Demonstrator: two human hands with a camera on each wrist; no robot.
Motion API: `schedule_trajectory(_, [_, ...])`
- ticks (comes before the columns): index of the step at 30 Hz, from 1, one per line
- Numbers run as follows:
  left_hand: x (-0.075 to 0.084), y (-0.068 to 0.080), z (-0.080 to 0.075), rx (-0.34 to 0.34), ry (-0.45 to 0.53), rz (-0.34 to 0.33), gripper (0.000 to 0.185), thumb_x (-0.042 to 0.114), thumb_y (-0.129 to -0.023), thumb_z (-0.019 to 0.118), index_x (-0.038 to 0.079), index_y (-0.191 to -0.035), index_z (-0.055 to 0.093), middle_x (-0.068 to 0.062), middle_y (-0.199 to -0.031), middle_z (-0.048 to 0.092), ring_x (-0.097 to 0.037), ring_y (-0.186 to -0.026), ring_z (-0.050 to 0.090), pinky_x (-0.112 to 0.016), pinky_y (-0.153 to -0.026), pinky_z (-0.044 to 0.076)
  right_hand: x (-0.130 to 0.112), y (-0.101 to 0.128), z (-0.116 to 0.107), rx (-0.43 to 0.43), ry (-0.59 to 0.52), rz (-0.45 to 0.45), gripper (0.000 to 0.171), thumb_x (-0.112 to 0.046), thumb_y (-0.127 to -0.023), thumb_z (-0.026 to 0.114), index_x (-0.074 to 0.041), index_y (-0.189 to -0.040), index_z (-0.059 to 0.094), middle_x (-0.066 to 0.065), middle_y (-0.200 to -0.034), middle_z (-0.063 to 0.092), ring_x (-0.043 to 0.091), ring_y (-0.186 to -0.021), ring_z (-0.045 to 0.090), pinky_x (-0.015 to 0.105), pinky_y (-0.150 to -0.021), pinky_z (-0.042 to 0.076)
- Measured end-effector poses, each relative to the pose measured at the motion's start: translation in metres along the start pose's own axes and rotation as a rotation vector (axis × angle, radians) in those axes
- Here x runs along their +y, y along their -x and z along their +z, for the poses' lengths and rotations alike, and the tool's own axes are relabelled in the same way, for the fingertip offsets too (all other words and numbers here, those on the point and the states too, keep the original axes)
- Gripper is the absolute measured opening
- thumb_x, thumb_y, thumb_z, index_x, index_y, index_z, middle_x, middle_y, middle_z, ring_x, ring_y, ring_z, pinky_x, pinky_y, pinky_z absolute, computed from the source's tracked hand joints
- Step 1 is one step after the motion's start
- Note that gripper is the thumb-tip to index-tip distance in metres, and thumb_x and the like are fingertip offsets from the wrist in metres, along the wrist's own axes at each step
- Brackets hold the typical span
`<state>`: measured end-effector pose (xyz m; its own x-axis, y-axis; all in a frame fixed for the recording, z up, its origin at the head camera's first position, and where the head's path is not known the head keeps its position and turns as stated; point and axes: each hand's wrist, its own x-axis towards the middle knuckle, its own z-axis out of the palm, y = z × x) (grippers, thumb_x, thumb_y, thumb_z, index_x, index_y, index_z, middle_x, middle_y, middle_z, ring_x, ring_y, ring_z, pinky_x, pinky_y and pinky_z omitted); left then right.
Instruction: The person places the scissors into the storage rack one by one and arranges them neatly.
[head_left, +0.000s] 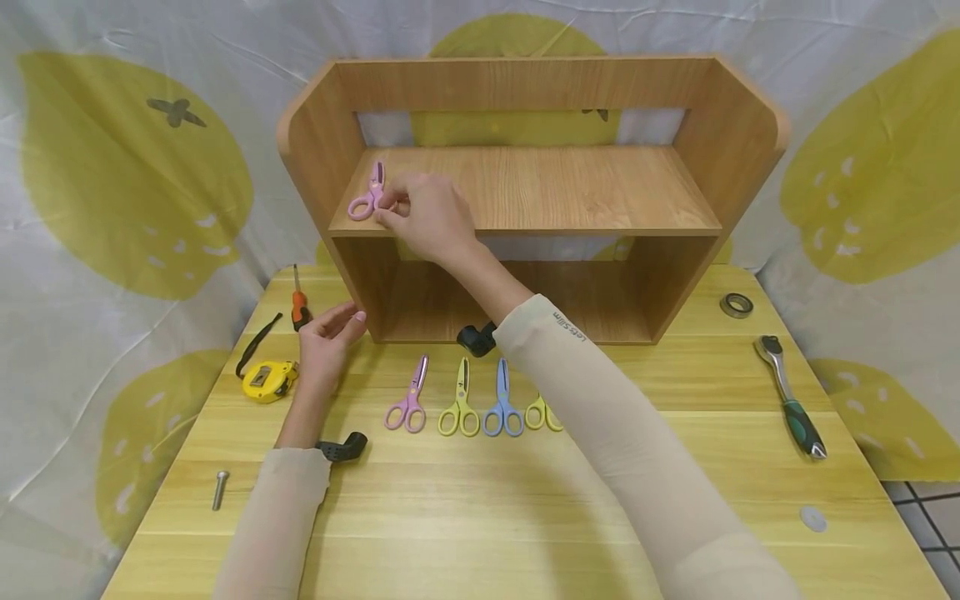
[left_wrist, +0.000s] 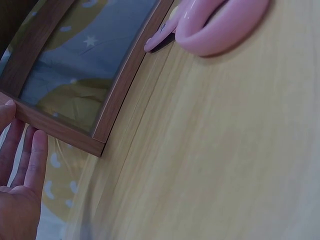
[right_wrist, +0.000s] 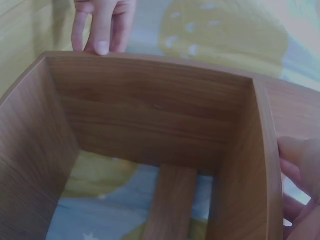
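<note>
Yellow wooden table (head_left: pixel 675 500), wooden shelf unit (head_left: pixel 742 142) at 12 o'clock. Our right hand (head_left: pixel 423 218) pinches pink scissors (head_left: pixel 367 196) at upper shelf front edge; our left hand (head_left: pixel 330 337), fingers straight, steadies unit's side. Risk we judge: scissors overhang, slip off.

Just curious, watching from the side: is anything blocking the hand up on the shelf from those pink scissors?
Nothing visible. The right hand already touches the pink scissors lying on the upper shelf; the board around them is bare.
</note>
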<state>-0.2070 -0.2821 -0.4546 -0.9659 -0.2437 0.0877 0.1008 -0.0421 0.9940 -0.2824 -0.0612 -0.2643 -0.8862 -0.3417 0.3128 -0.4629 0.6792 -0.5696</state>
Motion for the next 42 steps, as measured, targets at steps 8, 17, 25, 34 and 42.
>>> schedule_trajectory(8, [0.001, 0.002, 0.001, 0.005, 0.011, 0.003, 0.034, 0.005, -0.094, 0.075, -0.005, -0.126, 0.07, 0.004, -0.107, 0.074, -0.013, -0.096, 0.075, -0.025, -0.087, 0.065, 0.006, 0.005, -0.009, -0.01, -0.12, -0.027, 0.028, -0.04, -0.095, 0.075, -0.022, -0.116, 0.076, -0.009, -0.114, 0.074, 0.008, -0.103, 0.064, 0.023, -0.087, 0.054])
schedule_trajectory(17, [0.004, 0.002, -0.002, 0.019, 0.017, -0.007, 0.034, 0.004, -0.093, 0.076, -0.005, -0.125, 0.07, 0.003, -0.105, 0.076, -0.014, -0.094, 0.076, -0.029, -0.088, 0.065, 0.025, 0.034, -0.036, -0.018, -0.295, -0.023, 0.045, -0.037, -0.091, 0.08, -0.013, -0.128, 0.069, 0.001, -0.127, 0.071, 0.015, -0.113, 0.067, 0.023, -0.096, 0.058])
schedule_trajectory(25, [0.0, 0.002, -0.005, 0.014, 0.042, -0.009, 0.034, 0.004, -0.093, 0.076, -0.004, -0.125, 0.071, 0.002, -0.105, 0.075, -0.015, -0.094, 0.076, -0.03, -0.089, 0.064, 0.048, 0.081, -0.061, 0.017, -0.264, -0.127, 0.043, -0.032, -0.092, 0.08, -0.013, -0.129, 0.067, 0.001, -0.126, 0.07, 0.015, -0.114, 0.065, 0.031, -0.099, 0.059])
schedule_trajectory(34, [-0.001, 0.003, -0.002, -0.003, 0.003, -0.018, 0.038, 0.008, -0.094, 0.076, -0.004, -0.129, 0.068, 0.004, -0.107, 0.075, -0.014, -0.098, 0.076, -0.032, -0.092, 0.063, 0.093, 0.149, -0.083, 0.123, -0.216, -0.148, 0.037, -0.03, -0.09, 0.083, -0.014, -0.122, 0.071, -0.001, -0.115, 0.075, 0.015, -0.104, 0.068, 0.035, -0.091, 0.058])
schedule_trajectory(42, [-0.018, -0.01, -0.006, 0.006, -0.01, -0.017, 0.042, 0.014, -0.094, 0.077, -0.002, -0.132, 0.068, 0.004, -0.107, 0.076, -0.015, -0.098, 0.077, -0.029, -0.091, 0.063, 0.139, 0.213, -0.088, 0.161, -0.182, -0.044, 0.037, -0.027, -0.089, 0.084, -0.019, -0.122, 0.072, -0.005, -0.113, 0.075, 0.013, -0.101, 0.069, 0.021, -0.087, 0.056])
